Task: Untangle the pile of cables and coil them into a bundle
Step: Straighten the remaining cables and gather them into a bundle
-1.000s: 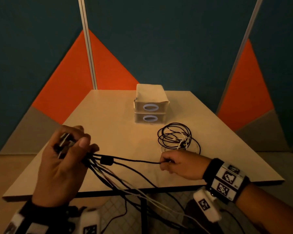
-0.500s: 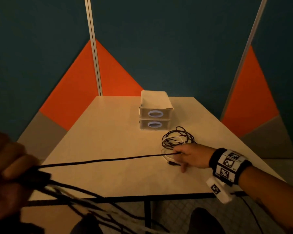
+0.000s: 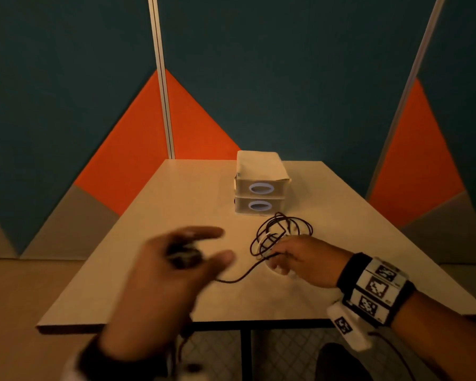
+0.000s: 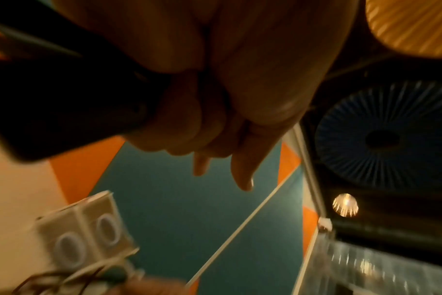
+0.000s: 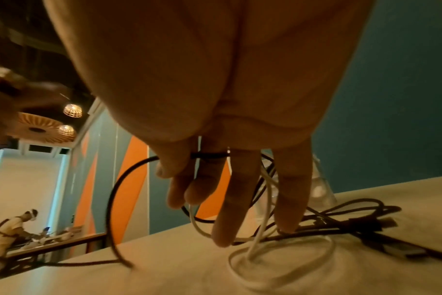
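My left hand [image 3: 201, 251] hovers blurred over the table's near left part and grips a dark bunch of cable ends [image 3: 183, 255]; in the left wrist view its fingers [image 4: 215, 139] curl round that dark mass [image 4: 63, 99]. One black cable [image 3: 242, 274] sags from it across the table to my right hand [image 3: 278, 259]. In the right wrist view my right hand [image 5: 215, 199] pinches that black cable [image 5: 119, 189] between thumb and forefinger. Its other fingers [image 5: 290, 199] reach down onto the loose pile of black and white cables [image 3: 280, 232], with a white loop [image 5: 278, 255] below them.
Two stacked pale boxes [image 3: 260, 188] with oval cut-outs stand just behind the pile. The light table [image 3: 162, 215] has its front edge close to me, and more cables hang below it. Teal and orange wall panels stand behind.
My left hand has swung from the far left back over the table. The black cable, taut before, now lies slack. My right hand has moved back against the pile.
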A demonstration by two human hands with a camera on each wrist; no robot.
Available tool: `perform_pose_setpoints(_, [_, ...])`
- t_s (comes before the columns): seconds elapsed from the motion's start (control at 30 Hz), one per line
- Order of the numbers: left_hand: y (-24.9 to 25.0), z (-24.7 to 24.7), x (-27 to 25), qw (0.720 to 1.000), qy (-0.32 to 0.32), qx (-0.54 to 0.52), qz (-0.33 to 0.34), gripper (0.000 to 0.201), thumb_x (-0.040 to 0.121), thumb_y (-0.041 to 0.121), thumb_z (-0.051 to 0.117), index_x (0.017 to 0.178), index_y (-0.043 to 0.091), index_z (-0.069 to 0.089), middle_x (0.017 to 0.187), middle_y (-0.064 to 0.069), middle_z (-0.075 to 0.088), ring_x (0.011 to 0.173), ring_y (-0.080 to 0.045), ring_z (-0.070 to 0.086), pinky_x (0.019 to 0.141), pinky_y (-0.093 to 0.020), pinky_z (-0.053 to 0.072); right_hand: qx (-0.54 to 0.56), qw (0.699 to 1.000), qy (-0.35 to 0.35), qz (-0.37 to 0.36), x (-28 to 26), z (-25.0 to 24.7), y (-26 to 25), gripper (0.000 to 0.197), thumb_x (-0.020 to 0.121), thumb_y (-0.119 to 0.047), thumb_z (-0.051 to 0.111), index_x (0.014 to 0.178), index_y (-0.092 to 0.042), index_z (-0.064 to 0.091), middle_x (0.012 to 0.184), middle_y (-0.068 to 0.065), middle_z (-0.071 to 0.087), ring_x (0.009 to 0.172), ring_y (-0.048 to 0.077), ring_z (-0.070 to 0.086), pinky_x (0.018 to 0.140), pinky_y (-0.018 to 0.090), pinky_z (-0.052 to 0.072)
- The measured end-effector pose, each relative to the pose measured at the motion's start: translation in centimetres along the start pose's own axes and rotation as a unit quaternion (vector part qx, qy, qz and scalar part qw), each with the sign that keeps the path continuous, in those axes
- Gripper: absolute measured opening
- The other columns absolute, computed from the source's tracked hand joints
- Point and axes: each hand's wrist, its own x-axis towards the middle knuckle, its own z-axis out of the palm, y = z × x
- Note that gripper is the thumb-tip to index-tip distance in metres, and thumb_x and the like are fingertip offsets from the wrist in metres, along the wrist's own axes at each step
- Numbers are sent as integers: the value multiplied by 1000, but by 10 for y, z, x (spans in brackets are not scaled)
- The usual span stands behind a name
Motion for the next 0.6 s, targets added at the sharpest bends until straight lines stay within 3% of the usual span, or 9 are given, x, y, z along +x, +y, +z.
perform_pose_setpoints(0.07, [-32, 39, 9, 997, -34, 63, -35, 29, 75, 42, 86, 97, 28, 73, 58, 15, 59, 47, 0, 51, 47, -12, 38, -43, 998, 15, -46, -1, 4, -5, 22, 102, -20, 49, 98, -19, 70, 90, -12, 57, 86, 7, 58, 83, 25, 49])
perform_pose_setpoints(0.13, [-53, 56, 20, 983, -27, 179, -22, 23, 84, 46, 79, 86, 28, 66, 70, 11, 65, 61, -2, 57, 59, -14, 43, -40, 997, 36, -60, -3, 5, -6, 21, 101, -22, 50, 93, -20, 69, 87, -12, 55, 84, 7, 56, 82, 26, 48])
perform_pose_setpoints(0.2, [-67, 62, 25, 977, -35, 206, -38, 31, 88, 46, 75, 76, 18, 66, 63, 7, 60, 57, -5, 53, 59, -20, 43, -27, 996, 49, -64, -5, 7, -4, 20, 101, -23, 52, 89, -19, 67, 86, -13, 54, 84, 7, 56, 82, 28, 48])
perform_pose_setpoints(0.3, [-70, 66, 23, 984, -39, 171, -40, 41, 90, 41, 75, 62, 18, 56, 51, 10, 49, 49, -4, 43, 52, -20, 36, -24, 995, 53, -85, -9, 12, -3, 20, 101, -23, 52, 84, -29, 62, 84, -14, 52, 82, 6, 54, 80, 25, 46])
perform_pose_setpoints(0.43, [-57, 43, 22, 993, -11, 113, -34, 43, 90, 38, 75, 68, 5, 57, 53, 4, 47, 49, -9, 42, 54, -33, 36, -11, 996, 66, -52, -7, 11, 11, 23, 102, -16, 50, 84, -26, 61, 85, -12, 53, 74, -1, 55, 73, 19, 47])
perform_pose_setpoints(0.5, [-43, 23, 19, 996, 1, 81, -23, 43, 89, 36, 76, 68, 4, 55, 53, 2, 44, 47, -13, 40, 54, -33, 33, 25, 997, 71, -17, -3, 6, 22, 29, 101, -8, 48, 81, -26, 59, 86, -10, 56, 71, -3, 58, 68, 16, 48])
perform_pose_setpoints(0.6, [-17, -2, 11, 999, 23, -7, -20, 47, 75, 38, 87, 64, 7, 53, 52, -2, 37, 44, -16, 33, 50, -27, 28, 98, 992, 83, 12, 6, -5, 32, 29, 101, -9, 50, 78, -23, 61, 79, -9, 62, 65, 3, 61, 65, 22, 52])
